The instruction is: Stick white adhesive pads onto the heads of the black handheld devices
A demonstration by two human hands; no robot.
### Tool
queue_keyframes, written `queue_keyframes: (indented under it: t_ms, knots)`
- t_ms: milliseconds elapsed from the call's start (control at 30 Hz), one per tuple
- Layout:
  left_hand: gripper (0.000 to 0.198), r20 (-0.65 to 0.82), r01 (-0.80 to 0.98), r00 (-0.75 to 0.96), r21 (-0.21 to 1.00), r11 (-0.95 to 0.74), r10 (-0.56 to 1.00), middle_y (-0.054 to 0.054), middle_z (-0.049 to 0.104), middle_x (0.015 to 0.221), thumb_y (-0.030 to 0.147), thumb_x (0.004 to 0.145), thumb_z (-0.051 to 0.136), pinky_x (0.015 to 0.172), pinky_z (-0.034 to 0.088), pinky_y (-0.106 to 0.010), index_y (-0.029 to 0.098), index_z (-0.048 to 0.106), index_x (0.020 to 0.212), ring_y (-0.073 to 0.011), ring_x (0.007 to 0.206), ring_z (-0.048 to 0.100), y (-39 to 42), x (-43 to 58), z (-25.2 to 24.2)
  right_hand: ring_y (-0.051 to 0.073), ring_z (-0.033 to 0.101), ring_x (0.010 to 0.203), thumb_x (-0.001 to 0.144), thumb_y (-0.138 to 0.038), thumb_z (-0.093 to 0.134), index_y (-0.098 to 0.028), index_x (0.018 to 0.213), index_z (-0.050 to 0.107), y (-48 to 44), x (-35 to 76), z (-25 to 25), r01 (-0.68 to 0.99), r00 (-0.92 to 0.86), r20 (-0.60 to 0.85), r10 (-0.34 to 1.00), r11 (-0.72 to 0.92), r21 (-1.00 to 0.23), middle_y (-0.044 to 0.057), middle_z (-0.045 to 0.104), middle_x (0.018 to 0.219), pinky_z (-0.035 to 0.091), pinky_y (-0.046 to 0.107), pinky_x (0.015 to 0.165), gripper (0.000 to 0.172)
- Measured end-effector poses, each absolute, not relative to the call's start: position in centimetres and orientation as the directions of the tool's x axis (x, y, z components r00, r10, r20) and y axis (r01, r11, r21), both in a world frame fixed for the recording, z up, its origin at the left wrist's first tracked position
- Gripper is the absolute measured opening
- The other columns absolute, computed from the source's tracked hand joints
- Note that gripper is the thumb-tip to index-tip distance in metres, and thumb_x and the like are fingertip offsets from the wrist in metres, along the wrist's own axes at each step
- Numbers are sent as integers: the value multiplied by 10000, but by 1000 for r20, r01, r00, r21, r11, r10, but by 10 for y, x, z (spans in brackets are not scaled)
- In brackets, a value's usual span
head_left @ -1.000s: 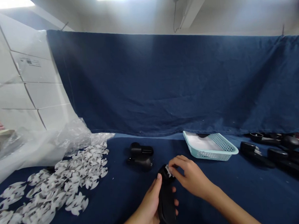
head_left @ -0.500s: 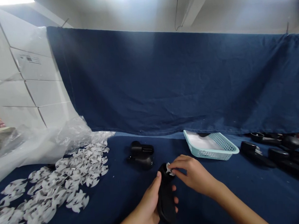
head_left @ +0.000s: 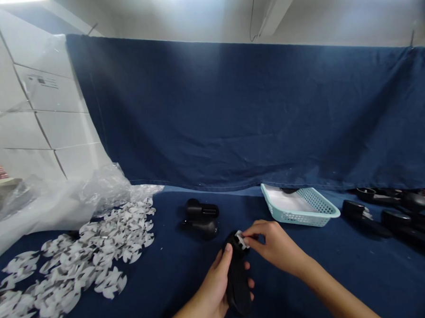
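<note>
As left grip [head_left: 212, 287] wraps black device [head_left: 237, 283], right grip [head_left: 274, 246] pinches white tab [head_left: 241, 239].

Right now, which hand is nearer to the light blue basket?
Right. The right hand is in front of the light blue basket, apart from it; the left hand is farther away, holding a black device.

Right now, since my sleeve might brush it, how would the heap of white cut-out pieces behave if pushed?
The white cut-out pieces look thin and flat, so they are probably light and floppy. They lie loose and overlapping on the dark blue cloth, so a push would likely slide several together.
</note>
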State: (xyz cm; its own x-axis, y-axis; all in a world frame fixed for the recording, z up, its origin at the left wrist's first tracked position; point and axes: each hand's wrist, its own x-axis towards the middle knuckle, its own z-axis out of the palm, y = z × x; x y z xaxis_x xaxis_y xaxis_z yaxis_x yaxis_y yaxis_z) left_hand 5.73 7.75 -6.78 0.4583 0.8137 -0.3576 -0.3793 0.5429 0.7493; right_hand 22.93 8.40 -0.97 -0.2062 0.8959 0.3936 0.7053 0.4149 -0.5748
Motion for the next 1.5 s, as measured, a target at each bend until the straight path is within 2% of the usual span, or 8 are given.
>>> queue_keyframes:
  t_ms: [333,600,900,1233,1400,1500]
  knots:
    - [501,-324,-376,461,772,512,826,-56,662,890,586,902,534,538,536,-325,198,481,1214,-193,614,654,76,58,-68,173,653,695,831,-169,615,-217,773,746,84,228,-12,722,-138,369,919,349,-598,18,715,746,487,282,682,151]
    - [577,-393,-375,522,691,618,757,-91,674,930,625,892,517,555,543,-327,157,517,1229,-193,618,653,79,54,-65,177,641,697,856,-227,601,-217,737,738,85,229,-11,739,-124,389,913,346,-578,32,680,742,492,289,694,182]
    - [534,-384,-381,517,697,608,765,-87,684,895,588,926,484,544,539,-324,163,507,1247,-195,604,651,80,54,-65,184,619,812,843,-201,613,-215,849,666,85,223,-21,723,-102,457,883,381,-576,21,634,844,474,295,727,56]
    - [561,-381,-376,526,698,609,761,-96,685,912,598,912,503,540,543,-325,161,497,1262,-200,612,656,81,53,-71,165,616,873,898,-121,527,-246,914,681,81,226,-13,678,-271,458,847,506,-533,3,665,912,475,299,799,199]
    - [573,-377,-380,535,692,614,756,-108,683,932,608,907,502,541,542,-331,149,519,1250,-204,618,654,83,54,-74,162,612,910,879,-46,500,-252,987,700,81,231,-8,656,-343,442,829,548,-519,10,673,961,484,307,825,307]
    - [569,-380,-384,534,687,617,755,-103,682,929,609,905,505,547,540,-332,151,528,1242,-203,619,652,83,54,-72,167,613,904,862,-42,540,-252,993,713,81,233,-8,666,-342,424,839,535,-520,11,680,955,489,312,817,302]
